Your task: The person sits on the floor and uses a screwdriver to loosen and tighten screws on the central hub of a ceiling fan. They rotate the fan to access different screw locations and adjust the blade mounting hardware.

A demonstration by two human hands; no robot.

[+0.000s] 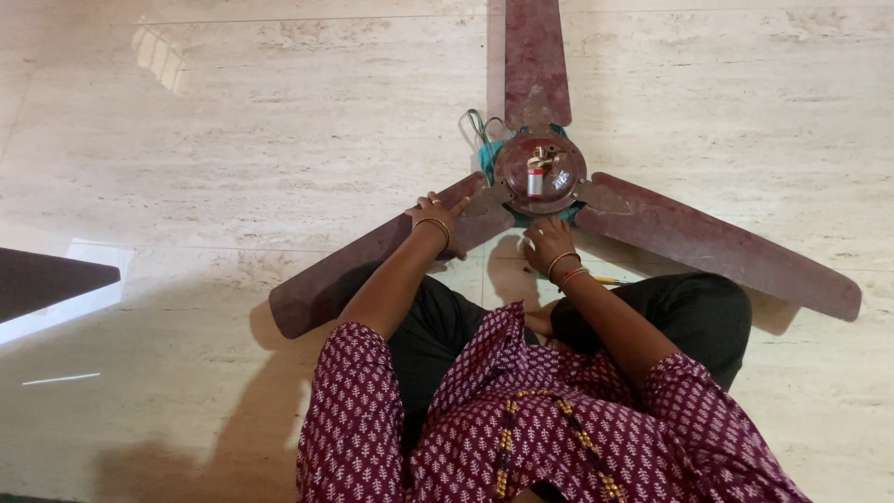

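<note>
- Lying flat on the pale stone floor (233, 140) is a ceiling fan (540, 177) with 3 dark red blades, just ahead of the seated person's knees.
- Left hand (438, 216) rests on the left blade (372, 261) near the hub, fingers clasped over its edge.
- Right hand (548, 244) sits just below the round motor hub (540, 172), fingers curled; whether they grasp anything, I cannot tell.
- A small white-and-red part (535, 179) sits on the hub.
</note>
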